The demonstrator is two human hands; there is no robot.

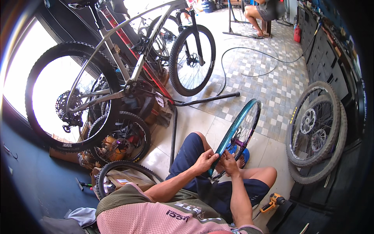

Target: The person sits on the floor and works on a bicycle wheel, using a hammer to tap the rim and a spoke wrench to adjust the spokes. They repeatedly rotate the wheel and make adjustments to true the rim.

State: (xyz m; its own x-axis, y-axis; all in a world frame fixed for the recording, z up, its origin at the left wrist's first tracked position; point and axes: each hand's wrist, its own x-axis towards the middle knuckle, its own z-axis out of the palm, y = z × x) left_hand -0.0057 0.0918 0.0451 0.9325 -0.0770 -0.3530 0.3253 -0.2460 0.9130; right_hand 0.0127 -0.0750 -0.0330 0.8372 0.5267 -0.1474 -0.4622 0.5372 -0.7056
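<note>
A bare bicycle wheel point(255, 117) without a tyre stands tilted between my knees. Teal rim tape point(233, 128) lines its rim, and a purple hub point(239, 144) shows among the spokes. My left hand point(205, 161) grips the left edge of the rim near its lower end, thumb over the tape. Close beside it, my right hand point(229, 162) has its fingers drawn together at the rim's right side. Whether those fingertips also pinch the tape's edge is too small to tell.
A mountain bike point(134, 74) hangs on a stand with a black leg point(206, 100) at left. Two tyred wheels point(313, 128) lean against black cabinets at right. A yellow power drill point(272, 202) lies beside my right knee. A hose point(249, 48) crosses the tiles; another person point(257, 17) sits far off.
</note>
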